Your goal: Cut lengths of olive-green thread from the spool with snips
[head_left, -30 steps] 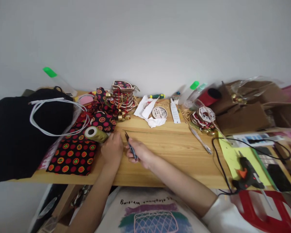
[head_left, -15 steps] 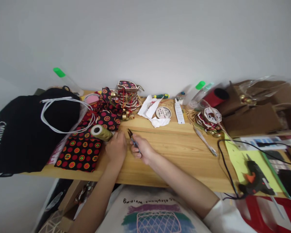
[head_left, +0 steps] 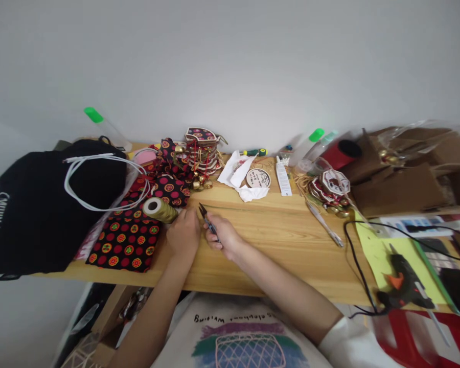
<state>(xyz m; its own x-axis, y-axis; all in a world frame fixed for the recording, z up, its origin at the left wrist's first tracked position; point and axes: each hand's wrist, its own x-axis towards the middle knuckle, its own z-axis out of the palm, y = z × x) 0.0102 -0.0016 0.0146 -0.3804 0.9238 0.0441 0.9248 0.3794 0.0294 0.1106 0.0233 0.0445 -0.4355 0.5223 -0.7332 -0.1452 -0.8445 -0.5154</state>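
In the head view, a black bag [head_left: 42, 220] with a looped white cable [head_left: 99, 209] on it and a patterned cloth [head_left: 124, 243] crowd the left of the table [head_left: 272, 245]; a glue gun [head_left: 404, 281] lies at the far right, well apart from the hands. The right hand [head_left: 223, 232] is closed around pliers [head_left: 210, 225], their jaws slightly parted. The left hand [head_left: 183, 234] is curled beside a thread spool [head_left: 163, 211] (I cannot tell whether it grips anything). A cardboard box [head_left: 394, 191] holds clear plastic and brass bells [head_left: 391, 158].
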